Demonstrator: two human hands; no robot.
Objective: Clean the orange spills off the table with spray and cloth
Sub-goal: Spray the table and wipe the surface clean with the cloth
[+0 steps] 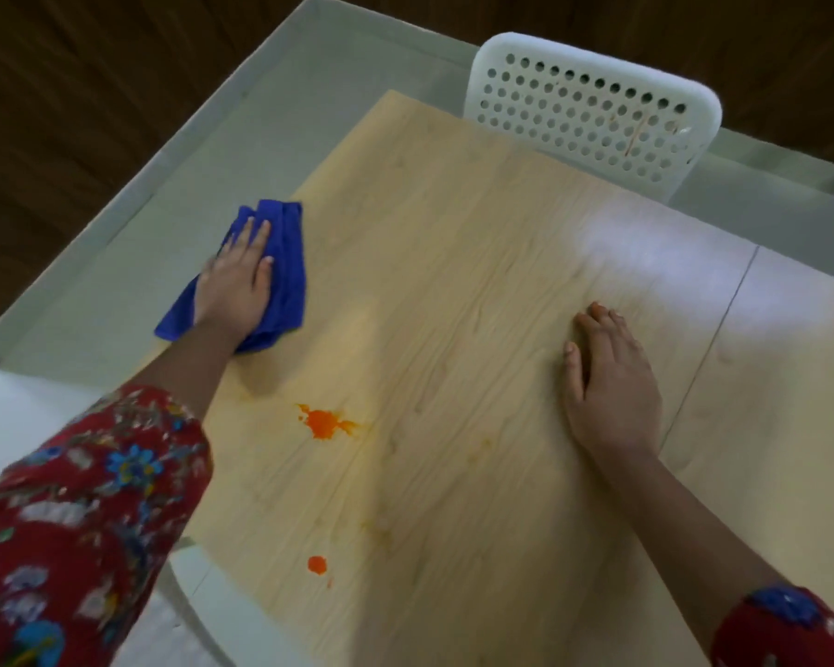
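Observation:
A light wooden table (453, 291) fills the view. My left hand (234, 286) lies flat on a crumpled blue cloth (287, 272) at the table's left edge, pressing it down. My right hand (607, 382) rests palm-down on bare wood at the right, fingers slightly apart, holding nothing. A large orange spill (326, 422) sits below the cloth, apart from it. A smaller orange spot (317, 564) lies nearer me. Faint orange smears (379, 529) show to the right of that spot. No spray bottle is in view.
A white perforated plastic chair (593, 113) stands at the table's far side. Another white chair (198, 599) sits by the near left edge. A pale grey rug (174, 185) covers the dark wooden floor. A seam (723, 329) crosses the tabletop at the right.

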